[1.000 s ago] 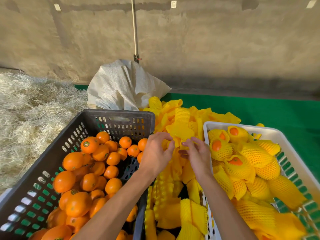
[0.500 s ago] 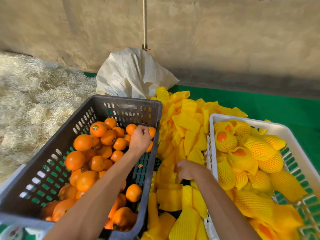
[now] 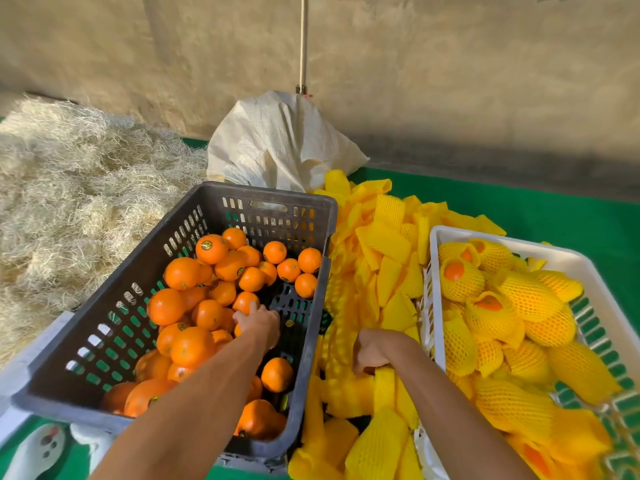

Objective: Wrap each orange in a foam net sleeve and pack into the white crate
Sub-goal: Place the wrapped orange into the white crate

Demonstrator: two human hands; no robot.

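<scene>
**Left hand in the oranges, right hand on a net sleeve**

The left hand (image 3: 259, 323) reaches down into the dark crate (image 3: 313, 341), fingers curled onto an orange (image 3: 245, 302) at the top of the heap; the fingertips lie on the fruit, though whether they truly grip it or only touch it is hard to tell from above. More loose oranges lie beyond and to the left of this hand, and one sits alone (image 3: 277, 374) just nearer than the wrist.

The right hand (image 3: 372, 351) is fisted, knuckles up, over the pile of foam net sleeves (image 3: 384, 268) between the two crates. It pinches one yellow sleeve (image 3: 384, 388), which hangs below the fist.

To the right of that hand stands the white crate (image 3: 588, 271), already holding many wrapped oranges (image 3: 462, 280). Beyond both hands lie a white sack (image 3: 277, 147) and a heap of straw (image 3: 76, 188), on a green surface (image 3: 554, 216).
</scene>
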